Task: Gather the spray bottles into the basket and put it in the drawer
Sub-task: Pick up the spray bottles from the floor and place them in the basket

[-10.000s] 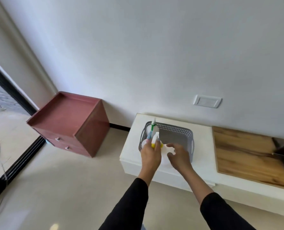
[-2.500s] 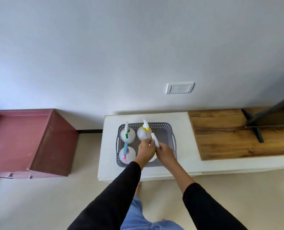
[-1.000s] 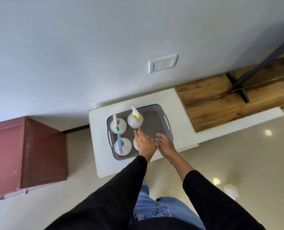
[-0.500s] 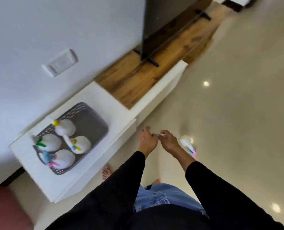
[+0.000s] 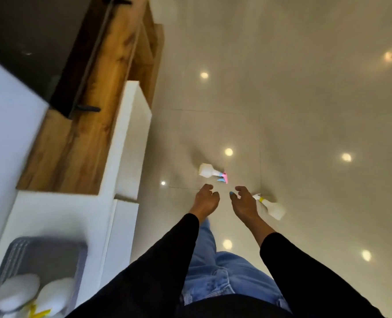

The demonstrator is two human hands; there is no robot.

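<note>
Since both bottles on the floor lie on their sides, a hurried grab could send one rolling off. The left hand (image 5: 206,198) and right hand (image 5: 243,200) hang empty, fingers loosely curled. Beyond the hands: one pink-nozzled bottle (image 5: 207,170); beside the right, one yellow-collared bottle (image 5: 273,208). The basket (image 5: 53,255) (two bottles showing, blurred) sits well behind them.

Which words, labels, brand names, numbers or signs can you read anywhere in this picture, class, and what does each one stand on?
None can be read.
Spray bottle with pink and blue head on the floor: no label shows.
Spray bottle with yellow collar on the floor: no label shows.
Bottles in the grey basket: too blurred to tell.
Dark screen on the wooden top: no legible mark.
</note>
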